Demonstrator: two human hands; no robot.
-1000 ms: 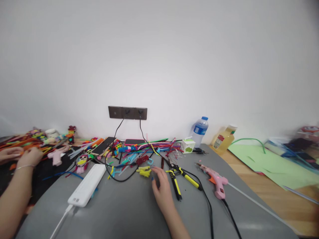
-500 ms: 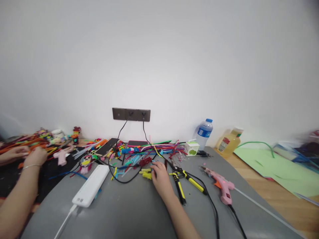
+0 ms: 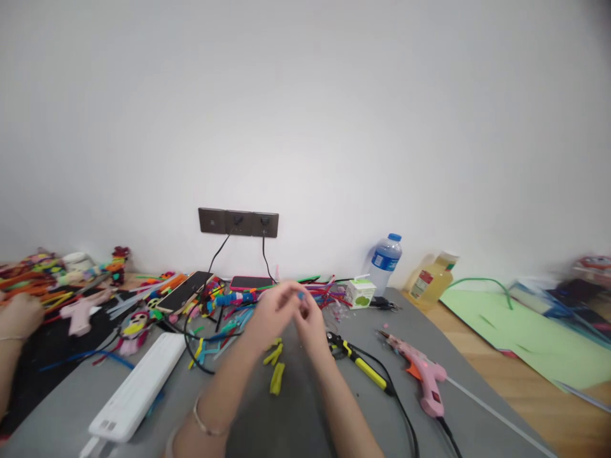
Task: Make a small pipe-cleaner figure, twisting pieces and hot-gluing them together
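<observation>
My left hand (image 3: 273, 313) and my right hand (image 3: 311, 323) meet above the middle of the grey mat (image 3: 267, 423), fingertips pinched together. A small blue spot (image 3: 300, 295) shows at the fingertips; whether it is a held bit or something on a finger, I cannot tell. Below the hands lie yellow fuzzy pieces (image 3: 277, 379). Yellow-and-black pliers (image 3: 365, 369) rest beside my right forearm, which hides one handle. Behind my hands are pipe cleaners (image 3: 238, 298) in many colours, partly covered.
A pink glue gun (image 3: 424, 375) with a glue stick lies at right. A white power bank (image 3: 138, 388) is at left, near a phone (image 3: 184, 292). Black cables cross the mat. A water bottle (image 3: 384, 262) and a small box (image 3: 359, 294) stand behind. A co-worker's hand (image 3: 21, 316) is far left.
My left hand has come into view and joined my right, which has lifted off the mat. The yellow pieces now show more fully. The view has shifted slightly right.
</observation>
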